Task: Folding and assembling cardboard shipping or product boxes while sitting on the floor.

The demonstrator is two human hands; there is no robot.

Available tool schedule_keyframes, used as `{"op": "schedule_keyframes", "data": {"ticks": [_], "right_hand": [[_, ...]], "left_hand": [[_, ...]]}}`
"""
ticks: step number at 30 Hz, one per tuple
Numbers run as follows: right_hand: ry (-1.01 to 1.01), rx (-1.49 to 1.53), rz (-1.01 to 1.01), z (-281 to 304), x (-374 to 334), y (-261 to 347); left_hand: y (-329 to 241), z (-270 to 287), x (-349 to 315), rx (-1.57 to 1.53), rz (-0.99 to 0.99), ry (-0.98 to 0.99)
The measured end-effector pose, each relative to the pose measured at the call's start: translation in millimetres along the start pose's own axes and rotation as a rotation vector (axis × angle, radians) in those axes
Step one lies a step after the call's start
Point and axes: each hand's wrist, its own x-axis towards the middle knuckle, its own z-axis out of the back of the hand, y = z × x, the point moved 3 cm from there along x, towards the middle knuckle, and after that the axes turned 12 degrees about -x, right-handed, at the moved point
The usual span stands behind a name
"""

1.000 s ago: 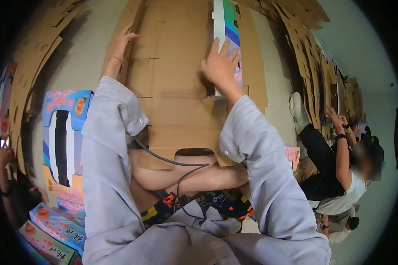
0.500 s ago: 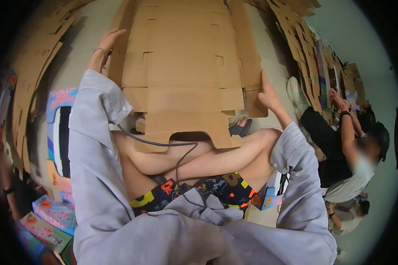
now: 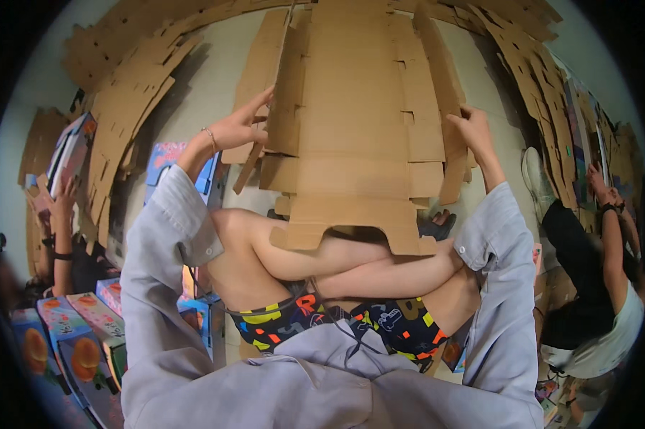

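Note:
A large brown cardboard blank (image 3: 355,107) with creases and slots stretches away before me, its notched near end over my crossed legs. Both long side flaps are partly raised. My left hand (image 3: 238,130) is at the left flap (image 3: 287,107), index finger and thumb stretched apart and touching its edge. Some of that hand's other fingers are hidden. On the opposite side my right hand (image 3: 474,134) pinches the edge of the right flap (image 3: 447,154) between thumb and fingers.
Flat cardboard stacks lie left (image 3: 140,107) and right (image 3: 530,93). Colourful printed boxes (image 3: 86,343) stand at lower left. Co-workers sit on both sides, one at right (image 3: 601,286) and another's hands (image 3: 61,200) at left. A dark cable (image 3: 265,312) crosses my lap.
My view has swung left, so the blank sits farther right. My hands have come nearer the blank, and its side flaps stand more upright. The right hand has gone from pointing to pinching.

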Motion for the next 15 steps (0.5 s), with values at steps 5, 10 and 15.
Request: {"op": "schedule_keyframes", "data": {"ticks": [5,10,15], "right_hand": [[-0.049,-0.035,-0.161,-29.5,2.9,24.0],[-0.089,-0.429,-0.103,-81.2,-7.4,60.1],[-0.137,-0.707,-0.042,-109.5,-13.8,71.7]], "left_hand": [[-10.9,-16.7,41.2,0.02,0.076,-0.21],[-2.3,-26.9,86.8,0.506,0.031,-0.386],[14.9,-38.6,95.2,0.597,-0.12,-0.444]]}}
